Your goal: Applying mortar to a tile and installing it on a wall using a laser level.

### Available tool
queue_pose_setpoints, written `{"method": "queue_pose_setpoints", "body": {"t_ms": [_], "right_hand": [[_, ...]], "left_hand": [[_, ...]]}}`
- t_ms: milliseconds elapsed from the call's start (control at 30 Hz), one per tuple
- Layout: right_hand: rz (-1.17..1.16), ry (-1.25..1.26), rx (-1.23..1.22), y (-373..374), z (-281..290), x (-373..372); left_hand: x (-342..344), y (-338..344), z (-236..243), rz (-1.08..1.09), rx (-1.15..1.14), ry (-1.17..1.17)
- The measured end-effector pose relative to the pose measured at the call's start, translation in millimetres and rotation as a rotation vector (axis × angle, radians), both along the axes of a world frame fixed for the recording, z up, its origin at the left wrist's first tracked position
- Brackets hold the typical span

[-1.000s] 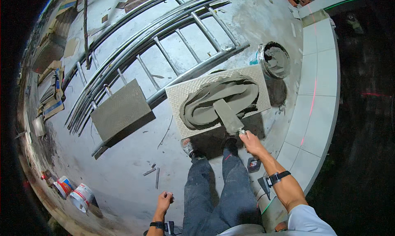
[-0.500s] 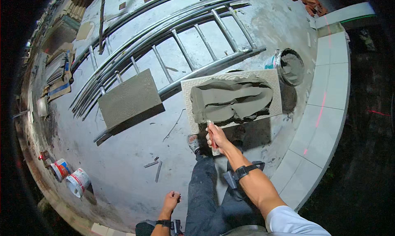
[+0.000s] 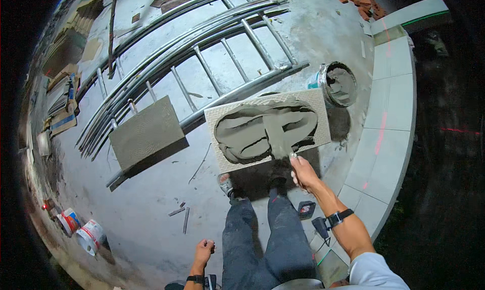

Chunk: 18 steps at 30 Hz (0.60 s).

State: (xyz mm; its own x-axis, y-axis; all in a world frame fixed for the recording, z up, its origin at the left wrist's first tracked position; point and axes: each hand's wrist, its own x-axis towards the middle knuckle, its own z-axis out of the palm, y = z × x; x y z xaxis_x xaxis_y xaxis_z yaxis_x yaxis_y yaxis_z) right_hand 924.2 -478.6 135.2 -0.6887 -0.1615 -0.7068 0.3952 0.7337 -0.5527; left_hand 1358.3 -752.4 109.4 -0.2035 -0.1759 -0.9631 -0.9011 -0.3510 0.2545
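Observation:
My right hand is closed round the handle of a trowel, at the near edge of a pale textured tile. The handle is mostly hidden by my fingers. The blade is hard to tell from the thick grey mortar heaped and grooved on the tile. A straight smooth grey strip crosses the heap just beyond my hand. My left hand hangs low, left of my legs, with its fingers curled in and nothing visible in it.
A mortar bucket stands beyond the tile's right corner. Left of it lie metal ladder-like frames, with a grey-coated tile leaning on them. Two paint buckets stand far left. A tiled ledge curves along the right.
My right hand and trowel have moved right along the tile's near edge. The mortar has new grooves and a cross strip. The whole view has shifted slightly.

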Motion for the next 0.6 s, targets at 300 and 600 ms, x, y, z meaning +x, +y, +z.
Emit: {"method": "queue_pose_setpoints", "body": {"t_ms": [300,600], "right_hand": [[-0.148,-0.240,-0.159,-78.3,-74.4,-2.3],[0.355,0.307,0.632,71.3,-29.5,-85.7]], "left_hand": [[-34.5,17.8,10.2,-0.062,0.016,0.016],[-39.0,6.4,12.4,-0.045,-0.031,-0.006]]}}
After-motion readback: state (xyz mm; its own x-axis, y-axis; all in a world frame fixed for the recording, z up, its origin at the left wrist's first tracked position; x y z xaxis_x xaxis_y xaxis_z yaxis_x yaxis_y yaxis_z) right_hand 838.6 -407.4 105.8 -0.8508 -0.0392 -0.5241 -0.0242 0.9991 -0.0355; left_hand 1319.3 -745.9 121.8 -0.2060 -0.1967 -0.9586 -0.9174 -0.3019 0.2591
